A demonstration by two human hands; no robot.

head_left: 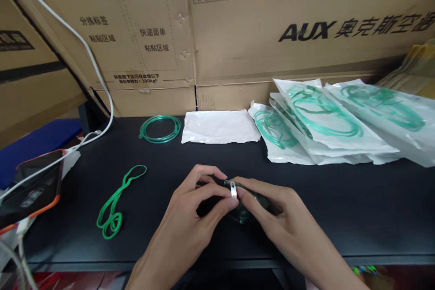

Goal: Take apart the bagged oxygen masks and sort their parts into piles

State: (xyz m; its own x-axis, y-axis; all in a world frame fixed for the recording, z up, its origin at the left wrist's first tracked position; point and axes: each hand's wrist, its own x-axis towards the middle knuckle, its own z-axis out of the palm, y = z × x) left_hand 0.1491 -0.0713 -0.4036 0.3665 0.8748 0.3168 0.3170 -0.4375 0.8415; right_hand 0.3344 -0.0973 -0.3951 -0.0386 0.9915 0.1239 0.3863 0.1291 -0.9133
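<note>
Two hands (192, 213) (280, 206) holding one clear mask (243, 216), one metal strip (233, 190)

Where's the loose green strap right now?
In the head view, the green strap lies on the black table at the left, between the orange-edged phone and the person's left hand, nearer the person than the coiled green tubing.

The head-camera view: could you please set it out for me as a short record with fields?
left hand: thumb and fingertips at a silvery strip
right hand: around a clear greenish piece, largely hidden
left of hands: loose green strap, curled at its near end
behind hands: coiled green tubing, white packet to its right
right rear: overlapping bags with green contents
far left: orange-edged device
surface: black table
backdrop: AUX-printed cardboard
</note>
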